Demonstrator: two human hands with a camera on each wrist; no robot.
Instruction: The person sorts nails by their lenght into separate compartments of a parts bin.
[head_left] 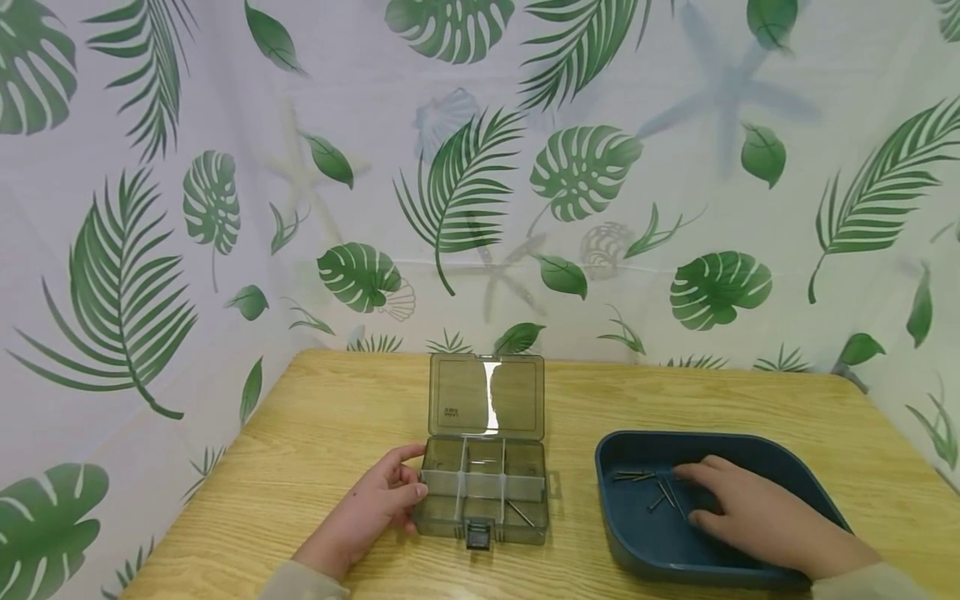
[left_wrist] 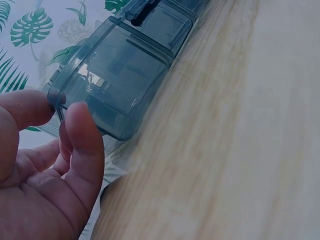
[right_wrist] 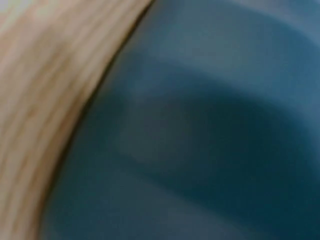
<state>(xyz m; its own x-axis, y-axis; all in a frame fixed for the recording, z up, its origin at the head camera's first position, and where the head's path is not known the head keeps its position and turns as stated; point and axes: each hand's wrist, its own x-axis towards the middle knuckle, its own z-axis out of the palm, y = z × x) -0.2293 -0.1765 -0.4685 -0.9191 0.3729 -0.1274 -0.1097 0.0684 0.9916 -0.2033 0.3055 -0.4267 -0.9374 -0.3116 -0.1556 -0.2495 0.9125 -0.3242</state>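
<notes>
A see-through smoky grey compartment box stands on the table with its lid raised at the back. White dividers split its inside, and one long thin screw lies in the front right compartment. My left hand holds the box at its left side, thumb and fingers at the wall; the left wrist view shows the fingertips at the box's edge. Inside the dark blue tray, my right hand reaches down, thumb and forefinger apart, close by several loose screws. The right wrist view is blurred and shows no fingers.
The box's front latch hangs down, unfastened. To the box's right is the tray, with a strip of wooden table between them. A cloth printed with leaves hangs behind the table and at its sides.
</notes>
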